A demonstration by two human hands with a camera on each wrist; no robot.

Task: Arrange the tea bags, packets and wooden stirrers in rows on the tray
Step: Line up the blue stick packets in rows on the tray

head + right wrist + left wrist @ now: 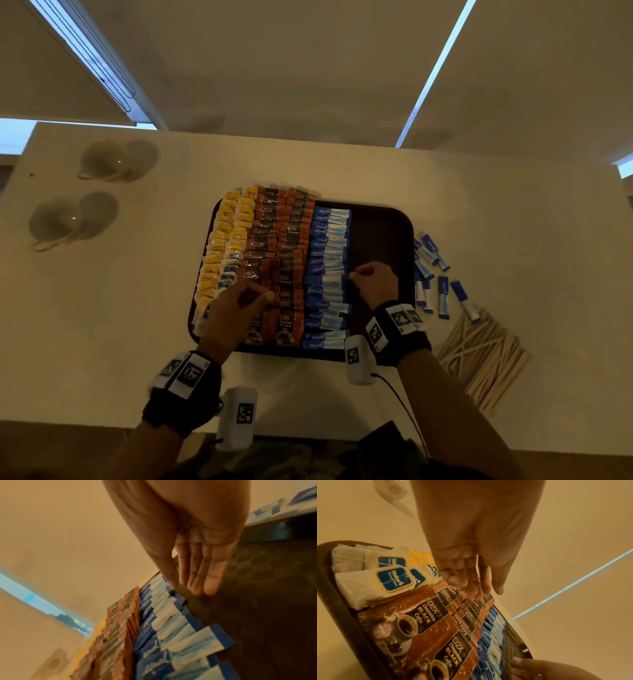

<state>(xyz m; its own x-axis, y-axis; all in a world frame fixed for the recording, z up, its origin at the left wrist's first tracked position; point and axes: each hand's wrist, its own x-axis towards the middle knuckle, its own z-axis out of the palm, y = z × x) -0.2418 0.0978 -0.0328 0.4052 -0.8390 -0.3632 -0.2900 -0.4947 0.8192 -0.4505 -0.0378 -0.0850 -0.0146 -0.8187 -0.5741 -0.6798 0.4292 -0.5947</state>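
Note:
A dark tray (380, 240) lies mid-table. It holds columns of yellow and blue-tagged tea bags (222, 246) (368, 582) at the left, brown coffee packets (284, 246) (428, 622) in the middle, and blue sweetener packets (329, 267) (180, 628). The tray's right strip (257, 588) is bare. My left hand (239, 308) (484, 592) hovers over the coffee packets, its nearly straight fingertips touching them. My right hand (371, 282) (188, 588) has straight fingers, and its thumb presses the right ends of the blue packets. Loose blue packets (431, 270) and wooden stirrers (479, 356) lie on the table right of the tray.
Two pale cups (102, 161) (58, 219) stand at the table's far left. The table's near edge runs just below my wrists. Closed blinds hang beyond the far edge.

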